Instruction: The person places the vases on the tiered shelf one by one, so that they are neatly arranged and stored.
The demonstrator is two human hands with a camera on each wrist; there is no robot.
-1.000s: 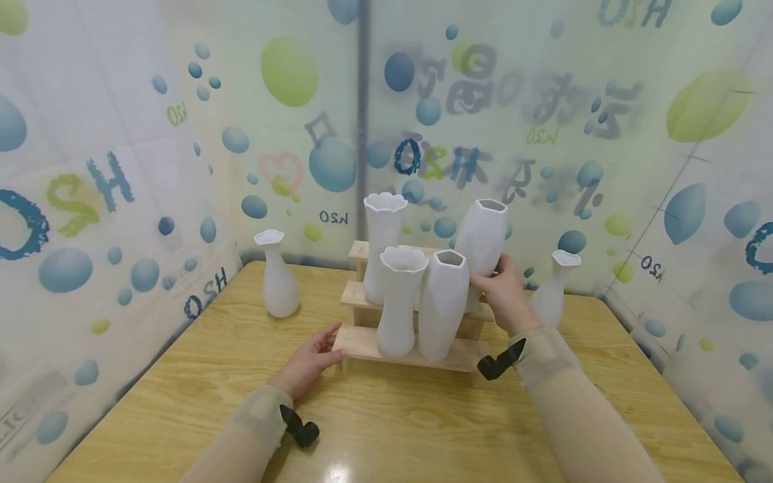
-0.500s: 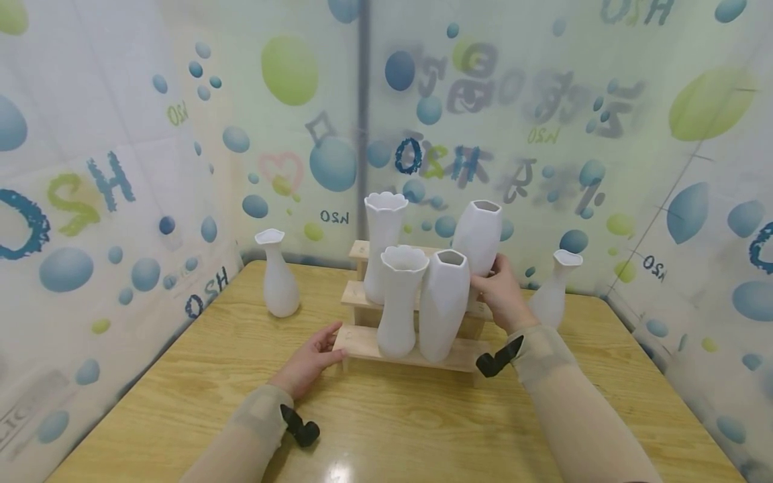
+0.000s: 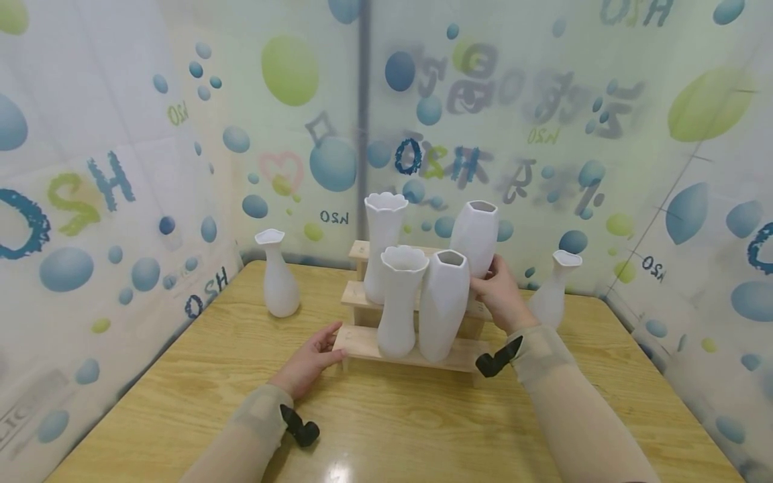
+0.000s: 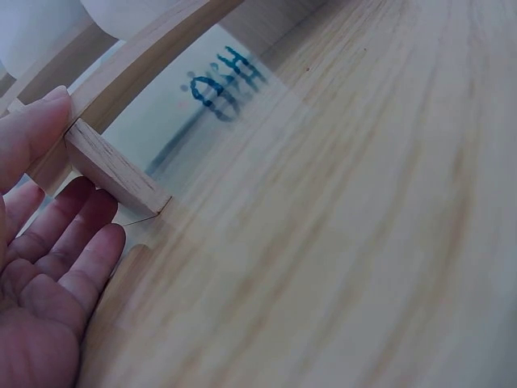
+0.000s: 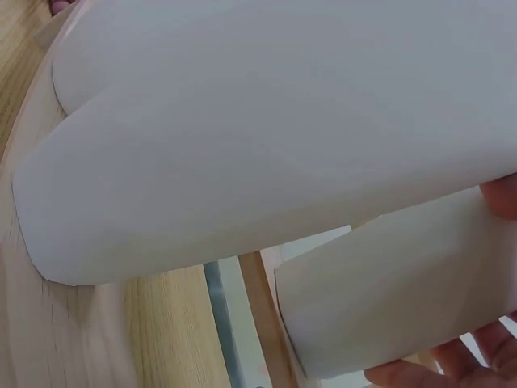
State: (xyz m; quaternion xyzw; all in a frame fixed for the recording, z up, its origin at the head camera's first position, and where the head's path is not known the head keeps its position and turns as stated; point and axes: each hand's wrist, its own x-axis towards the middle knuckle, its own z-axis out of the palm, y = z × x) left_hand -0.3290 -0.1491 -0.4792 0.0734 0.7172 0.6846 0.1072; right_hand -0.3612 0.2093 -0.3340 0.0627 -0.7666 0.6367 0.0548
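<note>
A white faceted vase (image 3: 475, 235) is gripped near its lower half by my right hand (image 3: 501, 292). It stands upright at the middle step of a tiered wooden stand (image 3: 356, 341); in the right wrist view its base (image 5: 323, 323) meets the board. My left hand (image 3: 311, 362) holds the stand's lower left end, thumb on the board and fingers beside the leg (image 4: 117, 170). On the lowest step stand a scalloped vase (image 3: 398, 315) and another faceted vase (image 3: 443, 308), which partly hides the held one. A second scalloped vase (image 3: 380, 241) is on the middle step.
One narrow-necked white vase (image 3: 280, 282) stands on the wooden table (image 3: 386, 429) to the left. Another narrow-necked vase (image 3: 551, 292) is to the right, partly behind my right wrist. Printed curtains (image 3: 338, 100) enclose the table at the back and sides.
The faceted vase in my right hand has shifted slightly left and stands more upright. My left hand keeps its place on the stand.
</note>
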